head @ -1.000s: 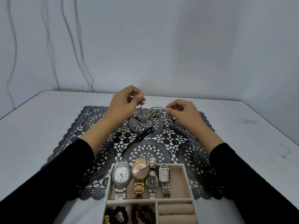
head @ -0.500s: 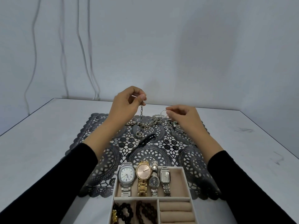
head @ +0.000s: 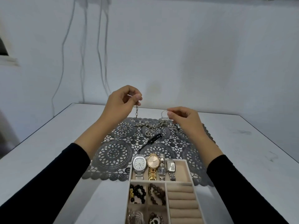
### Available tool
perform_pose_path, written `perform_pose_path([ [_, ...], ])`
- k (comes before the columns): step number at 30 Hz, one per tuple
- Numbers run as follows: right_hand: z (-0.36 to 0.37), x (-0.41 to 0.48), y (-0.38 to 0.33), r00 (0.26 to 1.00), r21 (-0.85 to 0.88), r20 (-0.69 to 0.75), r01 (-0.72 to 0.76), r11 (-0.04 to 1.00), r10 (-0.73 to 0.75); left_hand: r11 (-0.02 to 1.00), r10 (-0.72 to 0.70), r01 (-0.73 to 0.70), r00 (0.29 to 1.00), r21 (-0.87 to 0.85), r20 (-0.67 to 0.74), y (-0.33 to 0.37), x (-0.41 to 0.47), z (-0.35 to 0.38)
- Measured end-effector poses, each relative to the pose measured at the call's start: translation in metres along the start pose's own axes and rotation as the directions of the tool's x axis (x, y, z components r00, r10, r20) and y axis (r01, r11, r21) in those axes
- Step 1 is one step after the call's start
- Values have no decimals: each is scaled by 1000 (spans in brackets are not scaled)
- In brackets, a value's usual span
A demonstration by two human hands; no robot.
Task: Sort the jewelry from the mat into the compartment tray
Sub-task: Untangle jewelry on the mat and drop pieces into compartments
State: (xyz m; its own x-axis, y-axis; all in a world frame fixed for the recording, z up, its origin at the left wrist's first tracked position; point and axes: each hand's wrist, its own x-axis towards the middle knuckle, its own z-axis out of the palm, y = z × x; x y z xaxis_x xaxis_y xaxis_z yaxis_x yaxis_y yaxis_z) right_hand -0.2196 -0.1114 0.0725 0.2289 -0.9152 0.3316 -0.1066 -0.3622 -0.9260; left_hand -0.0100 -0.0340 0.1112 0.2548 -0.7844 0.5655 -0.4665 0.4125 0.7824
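Note:
My left hand [head: 120, 103] pinches one end of a silver link chain [head: 137, 110], which hangs down to a tangle of chains [head: 159, 123] at the far side of the dark lace mat [head: 113, 154]. To the right, my right hand [head: 183, 118] pinches a thin silver loop [head: 163, 113] lifted from the same tangle. Loose rings [head: 122, 132] lie on the mat at the left, and a black strap [head: 153, 139] lies at its middle. The beige compartment tray [head: 189, 168] stands near me; its far section holds several watches [head: 152, 165].
Bead bracelets [head: 137, 194] fill the tray's small left compartments, and ring rolls [head: 181, 201] line its right side. The mat lies on a white table [head: 48, 143] against a white wall, with cables [head: 100, 46] hanging behind.
Both hands have risen, drawing the chain and the thin loop higher above the mat. The view has tilted, showing more of the tray.

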Motion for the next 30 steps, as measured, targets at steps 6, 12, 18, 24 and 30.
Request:
perform_pose_path([
  [6, 2, -25, -16, 1000, 5, 31, 2, 1000, -2, 999, 21, -21, 1000, 47, 13, 16, -25, -22],
  [12, 2, -51, -32, 998, 36, 61, 26, 999, -28, 998, 27, -28, 1000, 58, 15, 27, -53, -37],
  [18, -1, -78, -45, 994, 43, 105, 39, 998, -43, 998, 45, -46, 999, 39, 9, 43, -79, -50],
  [24, -4, -106, -54, 988, 56, 143, 53, 997, -60, 996, 73, -75, 997, 48, 26, 58, -108, -59],
  [30, -10, -133, -61, 977, 80, 197, 64, 995, -79, 993, 106, -107, 994, 38, 35, 68, -131, -67],
])
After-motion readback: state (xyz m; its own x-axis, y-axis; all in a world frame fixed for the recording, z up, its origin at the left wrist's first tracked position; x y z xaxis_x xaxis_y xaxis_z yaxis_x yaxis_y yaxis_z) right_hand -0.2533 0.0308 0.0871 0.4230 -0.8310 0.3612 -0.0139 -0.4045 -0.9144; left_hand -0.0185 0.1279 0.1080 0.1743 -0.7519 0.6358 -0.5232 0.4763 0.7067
